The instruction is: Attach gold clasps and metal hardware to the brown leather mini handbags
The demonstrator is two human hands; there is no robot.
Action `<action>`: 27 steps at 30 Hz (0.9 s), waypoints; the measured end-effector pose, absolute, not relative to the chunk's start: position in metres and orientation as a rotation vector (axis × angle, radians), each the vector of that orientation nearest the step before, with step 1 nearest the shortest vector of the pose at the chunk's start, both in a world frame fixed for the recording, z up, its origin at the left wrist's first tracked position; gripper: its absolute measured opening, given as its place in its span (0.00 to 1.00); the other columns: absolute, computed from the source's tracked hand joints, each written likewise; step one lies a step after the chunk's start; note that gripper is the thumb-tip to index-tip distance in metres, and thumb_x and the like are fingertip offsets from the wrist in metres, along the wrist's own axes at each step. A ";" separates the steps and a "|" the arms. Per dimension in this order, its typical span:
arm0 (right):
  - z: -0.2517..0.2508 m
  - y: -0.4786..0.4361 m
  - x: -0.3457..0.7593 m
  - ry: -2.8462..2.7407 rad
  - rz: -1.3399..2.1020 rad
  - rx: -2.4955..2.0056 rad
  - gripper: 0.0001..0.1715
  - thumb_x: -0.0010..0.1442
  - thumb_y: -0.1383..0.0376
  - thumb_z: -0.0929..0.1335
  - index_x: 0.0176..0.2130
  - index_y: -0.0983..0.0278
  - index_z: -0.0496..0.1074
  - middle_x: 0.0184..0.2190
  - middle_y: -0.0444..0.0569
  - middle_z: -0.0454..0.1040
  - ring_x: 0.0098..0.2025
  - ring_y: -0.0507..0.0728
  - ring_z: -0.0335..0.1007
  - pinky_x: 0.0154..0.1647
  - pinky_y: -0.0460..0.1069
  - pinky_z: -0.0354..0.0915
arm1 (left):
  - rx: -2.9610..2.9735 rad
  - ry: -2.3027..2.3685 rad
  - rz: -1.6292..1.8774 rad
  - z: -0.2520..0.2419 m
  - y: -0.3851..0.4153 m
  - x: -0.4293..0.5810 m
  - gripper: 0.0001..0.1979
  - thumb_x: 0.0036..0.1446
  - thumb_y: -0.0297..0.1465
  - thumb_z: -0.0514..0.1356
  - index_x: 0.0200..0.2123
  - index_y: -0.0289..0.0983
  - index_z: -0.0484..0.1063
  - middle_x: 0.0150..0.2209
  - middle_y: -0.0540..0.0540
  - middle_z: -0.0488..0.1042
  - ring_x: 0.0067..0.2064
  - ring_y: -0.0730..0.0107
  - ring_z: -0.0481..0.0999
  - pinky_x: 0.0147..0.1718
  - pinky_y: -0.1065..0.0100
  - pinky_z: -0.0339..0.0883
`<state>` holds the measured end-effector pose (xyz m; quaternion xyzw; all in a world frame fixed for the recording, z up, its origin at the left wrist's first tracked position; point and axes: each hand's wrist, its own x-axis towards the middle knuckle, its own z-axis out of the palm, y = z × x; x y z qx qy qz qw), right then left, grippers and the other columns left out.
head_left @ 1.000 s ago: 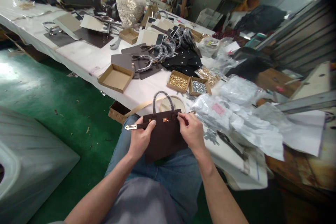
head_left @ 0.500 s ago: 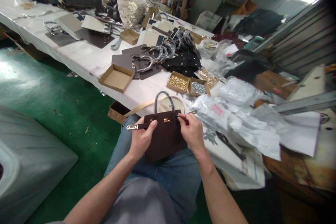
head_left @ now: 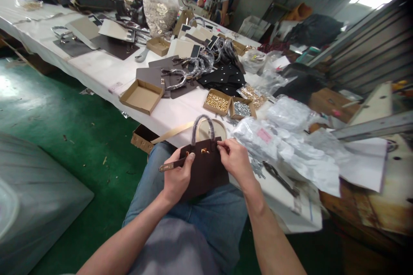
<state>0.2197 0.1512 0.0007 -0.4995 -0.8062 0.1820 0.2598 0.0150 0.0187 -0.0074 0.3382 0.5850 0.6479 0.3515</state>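
Compared with half a second ago, the handbag (head_left: 204, 176) has turned a little and sits slightly lower in view. The strap (head_left: 176, 164) at its left side now slants down, its metal plate (head_left: 166, 167) looking duller, and the strap tip that showed beyond the bag's right edge is gone from sight.

The handbag is held upright, slightly tilted, over the person's jeans (head_left: 146, 189). It is dark brown, with a gold turn-lock (head_left: 205, 151) near the top middle and an arched, film-wrapped handle (head_left: 202, 117). The left hand (head_left: 177, 180) clasps its left edge, thumb on the front. The right hand (head_left: 237, 159) has thumb and forefinger pinched together at its top right corner; what lies between them is too small to tell. Both hands cover parts of its sides.

Directly behind the handbag, a coiled cream strip (head_left: 176, 130) lies partly hidden by the handle. Farther behind it, the white surface (head_left: 97, 68) carries cartons of gold fittings (head_left: 217, 101) and silver fittings (head_left: 241, 108). Left of those, seen from the handbag, is a shallow cardboard tray (head_left: 141, 97); to the handbag's right are plastic bags (head_left: 258, 142) and pliers (head_left: 280, 177).
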 end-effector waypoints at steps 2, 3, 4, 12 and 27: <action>0.001 0.153 0.219 -2.221 0.471 -1.353 0.11 0.72 0.66 0.69 0.40 0.60 0.84 0.39 0.54 0.83 0.42 0.64 0.80 0.48 0.58 0.71 | 0.962 1.531 1.665 -0.008 0.017 0.016 0.11 0.74 0.41 0.68 0.49 0.42 0.87 0.46 0.42 0.88 0.48 0.51 0.85 0.53 0.58 0.76; 0.000 0.152 0.218 -2.233 0.459 -1.358 0.12 0.72 0.66 0.69 0.39 0.60 0.84 0.38 0.54 0.82 0.41 0.64 0.79 0.48 0.58 0.70 | 1.009 1.541 1.658 -0.008 0.017 0.016 0.12 0.74 0.41 0.67 0.50 0.41 0.87 0.46 0.43 0.88 0.48 0.52 0.85 0.53 0.58 0.77; 0.000 0.152 0.218 -2.236 0.455 -1.367 0.12 0.73 0.66 0.69 0.39 0.61 0.84 0.38 0.54 0.82 0.40 0.64 0.79 0.47 0.57 0.70 | 1.053 1.550 1.651 -0.008 0.016 0.016 0.12 0.75 0.41 0.67 0.50 0.41 0.86 0.46 0.43 0.88 0.48 0.52 0.86 0.53 0.58 0.77; 0.005 0.158 0.242 -2.145 0.354 -1.501 0.23 0.70 0.51 0.77 0.59 0.57 0.87 0.50 0.57 0.84 0.52 0.69 0.81 0.57 0.62 0.72 | 1.199 1.432 1.565 0.007 0.026 -0.001 0.10 0.75 0.38 0.67 0.51 0.40 0.85 0.46 0.45 0.88 0.47 0.57 0.86 0.50 0.61 0.78; 0.072 0.156 0.292 -1.911 1.494 -1.310 0.27 0.65 0.48 0.79 0.56 0.60 0.84 0.51 0.52 0.87 0.54 0.65 0.83 0.56 0.57 0.78 | 1.080 1.384 1.456 0.011 0.027 -0.010 0.16 0.72 0.45 0.70 0.50 0.39 0.86 0.45 0.43 0.88 0.47 0.54 0.85 0.48 0.62 0.78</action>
